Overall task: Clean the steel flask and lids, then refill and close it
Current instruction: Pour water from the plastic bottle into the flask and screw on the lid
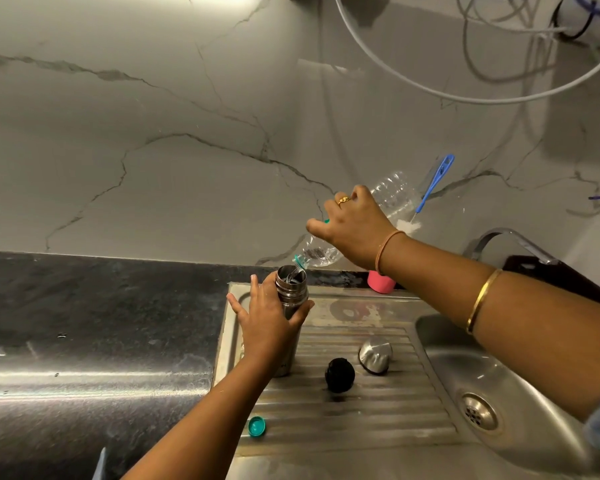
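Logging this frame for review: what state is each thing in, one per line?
Steel flask: open, upright on the drainboard, taking water.
Plastic bottle: uncapped, tilted, pouring into the flask.
Black lid: off, on the drainboard.
Steel lid: off, on the drainboard.
Green cap: off, on the drainboard.
Left hand: grips the flask.
Right hand: grips the bottle.

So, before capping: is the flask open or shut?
Open: the flask mouth is bare, plastic bottle pouring in; black lid and steel cap lie on the drainboard.
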### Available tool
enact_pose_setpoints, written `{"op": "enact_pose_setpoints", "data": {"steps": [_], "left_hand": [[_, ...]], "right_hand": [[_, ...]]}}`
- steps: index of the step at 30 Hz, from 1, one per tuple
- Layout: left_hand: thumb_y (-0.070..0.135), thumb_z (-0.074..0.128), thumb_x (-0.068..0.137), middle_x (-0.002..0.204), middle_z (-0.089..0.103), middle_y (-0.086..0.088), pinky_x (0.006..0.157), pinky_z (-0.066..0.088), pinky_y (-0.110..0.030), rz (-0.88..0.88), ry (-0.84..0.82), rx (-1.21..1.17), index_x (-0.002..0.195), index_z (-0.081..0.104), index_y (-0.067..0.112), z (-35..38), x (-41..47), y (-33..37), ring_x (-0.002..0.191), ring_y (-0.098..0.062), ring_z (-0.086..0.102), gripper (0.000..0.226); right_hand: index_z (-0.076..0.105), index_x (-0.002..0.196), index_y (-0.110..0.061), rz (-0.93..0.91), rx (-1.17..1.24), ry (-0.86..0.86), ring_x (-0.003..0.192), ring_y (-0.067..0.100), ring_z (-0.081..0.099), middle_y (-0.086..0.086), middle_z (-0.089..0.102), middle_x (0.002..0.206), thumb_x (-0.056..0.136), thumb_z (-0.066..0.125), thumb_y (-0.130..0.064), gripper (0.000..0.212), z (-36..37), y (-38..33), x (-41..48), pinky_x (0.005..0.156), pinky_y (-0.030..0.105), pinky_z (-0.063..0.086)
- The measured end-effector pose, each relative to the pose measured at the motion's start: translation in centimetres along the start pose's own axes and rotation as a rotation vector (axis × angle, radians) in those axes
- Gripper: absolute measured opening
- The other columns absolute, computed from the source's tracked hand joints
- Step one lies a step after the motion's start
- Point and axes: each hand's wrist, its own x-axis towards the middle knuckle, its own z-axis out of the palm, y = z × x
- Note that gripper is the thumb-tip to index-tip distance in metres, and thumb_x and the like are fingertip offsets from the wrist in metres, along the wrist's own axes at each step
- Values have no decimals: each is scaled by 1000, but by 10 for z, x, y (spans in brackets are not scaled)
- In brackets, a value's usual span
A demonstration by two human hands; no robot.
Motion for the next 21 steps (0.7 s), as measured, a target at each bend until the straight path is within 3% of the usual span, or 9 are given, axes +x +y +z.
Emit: {"op": "enact_pose_setpoints", "data": {"steps": [3,8,13,21], "left_hand": [[61,52,84,155,29,1,107,-24,-49,1,-1,2,145,25,22,-1,0,0,148,-19,2,77],[60,52,84,155,28,2,106,-25,-49,0,-4,-11,146,24,23,-2,0,1,148,-19,2,77],[59,53,85,154,30,2,108,-23,-50,1,6,-9,145,25,23,-2,-1,1,148,-19,1,76],[60,53,85,155,28,2,107,-24,-49,1,3,-6,146,24,24,-2,0,1,148,-18,1,76]], "right_hand": [[61,83,-32,-38,-124,3,63,18,56,-1,55,65,58,64,-9,34,2,-1,10,66,30,45],[57,96,-33,-152,-227,21,78,17,59,-2,60,78,73,69,-23,28,1,-5,19,78,36,47],[58,80,-31,-187,-274,58,69,18,59,-2,59,69,64,75,-25,25,-2,-2,32,77,38,49],[60,85,-30,-196,-300,171,73,19,61,0,62,73,65,75,-25,25,3,-11,31,80,40,50]]}}
